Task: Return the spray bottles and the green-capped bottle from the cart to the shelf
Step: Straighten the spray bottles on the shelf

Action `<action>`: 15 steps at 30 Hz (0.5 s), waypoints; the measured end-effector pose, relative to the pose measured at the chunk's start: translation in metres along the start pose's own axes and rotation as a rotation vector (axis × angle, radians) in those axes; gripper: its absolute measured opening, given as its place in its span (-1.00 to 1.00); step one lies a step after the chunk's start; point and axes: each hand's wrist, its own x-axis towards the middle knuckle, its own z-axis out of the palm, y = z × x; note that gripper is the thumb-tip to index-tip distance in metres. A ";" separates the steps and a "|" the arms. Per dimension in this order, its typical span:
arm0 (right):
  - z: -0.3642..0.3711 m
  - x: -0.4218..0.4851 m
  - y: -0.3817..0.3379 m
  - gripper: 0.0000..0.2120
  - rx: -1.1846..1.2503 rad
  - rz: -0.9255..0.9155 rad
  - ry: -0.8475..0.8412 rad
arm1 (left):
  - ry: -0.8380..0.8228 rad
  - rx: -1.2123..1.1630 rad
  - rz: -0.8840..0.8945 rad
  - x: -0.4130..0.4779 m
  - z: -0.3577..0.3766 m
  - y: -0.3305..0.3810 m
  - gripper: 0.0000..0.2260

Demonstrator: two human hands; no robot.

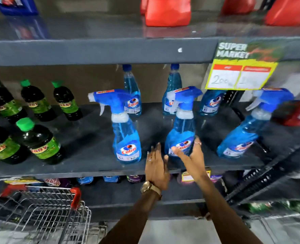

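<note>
Three blue spray bottles stand along the front of the dark shelf (85, 166): a left one (126, 138), a middle one (180, 131) and a right one (240, 138) that leans to the right. My right hand (192, 159) wraps the base of the middle bottle, thumb across its label and fingers behind it. My left hand (156, 164), with a gold watch at the wrist, is flat with fingers apart just left of that bottle and holds nothing. A dark bottle with a green cap (40, 140) stands at the shelf's front left among similar ones.
The wire cart (40, 212) with red corners sits at the lower left; no goods show in its visible part. Blue refill bottles (132, 92) stand at the shelf's back. A yellow price tag (240, 74) hangs from the shelf above, which holds red containers (168, 11).
</note>
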 end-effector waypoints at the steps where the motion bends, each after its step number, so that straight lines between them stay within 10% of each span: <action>1: -0.001 0.005 0.002 -0.48 -0.018 0.020 -0.031 | -0.006 0.107 -0.028 0.003 0.006 0.000 -0.54; 15: -0.025 0.013 0.008 -0.55 0.113 0.124 -0.268 | 0.041 0.350 -0.082 -0.003 0.024 -0.008 -0.51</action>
